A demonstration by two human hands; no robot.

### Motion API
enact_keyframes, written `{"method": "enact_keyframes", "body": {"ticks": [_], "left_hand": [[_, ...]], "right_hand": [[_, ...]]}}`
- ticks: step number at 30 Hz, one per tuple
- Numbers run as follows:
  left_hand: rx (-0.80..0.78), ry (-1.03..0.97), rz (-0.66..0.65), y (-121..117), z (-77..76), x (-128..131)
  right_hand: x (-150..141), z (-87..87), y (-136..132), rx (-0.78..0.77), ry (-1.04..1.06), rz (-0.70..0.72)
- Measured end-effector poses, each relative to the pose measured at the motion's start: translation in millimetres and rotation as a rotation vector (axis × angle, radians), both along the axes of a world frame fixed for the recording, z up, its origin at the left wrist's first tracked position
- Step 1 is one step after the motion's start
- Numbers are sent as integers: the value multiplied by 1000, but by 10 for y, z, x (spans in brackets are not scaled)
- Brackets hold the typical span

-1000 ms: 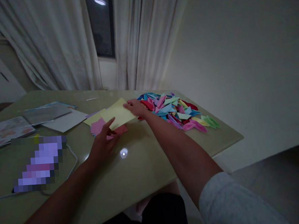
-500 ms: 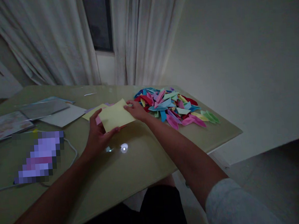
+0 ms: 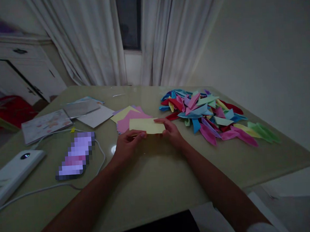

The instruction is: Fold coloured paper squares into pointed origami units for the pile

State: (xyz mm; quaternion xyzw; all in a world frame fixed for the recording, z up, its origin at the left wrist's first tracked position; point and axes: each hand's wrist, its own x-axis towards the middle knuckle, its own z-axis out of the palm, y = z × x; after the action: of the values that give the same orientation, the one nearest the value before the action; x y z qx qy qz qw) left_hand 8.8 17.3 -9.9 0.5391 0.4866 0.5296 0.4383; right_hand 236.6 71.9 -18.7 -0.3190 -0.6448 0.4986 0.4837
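Observation:
A sheet of yellow paper [image 3: 147, 125] is held level between my two hands above the table. My left hand [image 3: 129, 142] pinches its near left corner, thumb pointing inward. At the right end, my right hand [image 3: 171, 131] grips the sheet between thumb and fingers. The paper looks like a short, wide strip from here; whether it is folded I cannot tell. Just behind it lie loose pink sheets [image 3: 130, 120] and a yellow sheet [image 3: 124, 113]. To the right of my right hand spreads a heap of folded coloured paper pieces [image 3: 199, 109].
A phone [image 3: 75, 154] with a blurred screen lies on the left, a white cable [image 3: 102, 154] beside it. Further left is a white power bank [image 3: 18, 173]. A floral-patterned flat item [image 3: 47, 125] and a white sheet [image 3: 95, 115] lie behind on the glossy table [image 3: 153, 179].
The view has swung left. My hands have brought the yellow sheet lower and nearer level, and it now looks narrower. My left hand has gone from spread around the sheet to pinching its corner.

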Motion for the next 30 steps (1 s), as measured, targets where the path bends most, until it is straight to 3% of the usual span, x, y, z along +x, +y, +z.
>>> {"method": "enact_keyframes", "body": {"ticks": [3, 10, 15, 23, 30], "left_hand": [[-51, -27, 25, -49, 40, -4], [-182, -184, 2, -76, 102, 15], [-272, -154, -39, -62, 74, -25], [-148, -87, 48, -24, 85, -55], [-168, -3, 135, -37, 47, -135]], "right_hand": [[16, 87, -58, 24, -120, 36], [39, 113, -38, 57, -67, -62], [116, 152, -38, 7, -91, 63], [71, 233, -63, -69, -88, 93], [80, 288, -61, 77, -158, -90]]}}
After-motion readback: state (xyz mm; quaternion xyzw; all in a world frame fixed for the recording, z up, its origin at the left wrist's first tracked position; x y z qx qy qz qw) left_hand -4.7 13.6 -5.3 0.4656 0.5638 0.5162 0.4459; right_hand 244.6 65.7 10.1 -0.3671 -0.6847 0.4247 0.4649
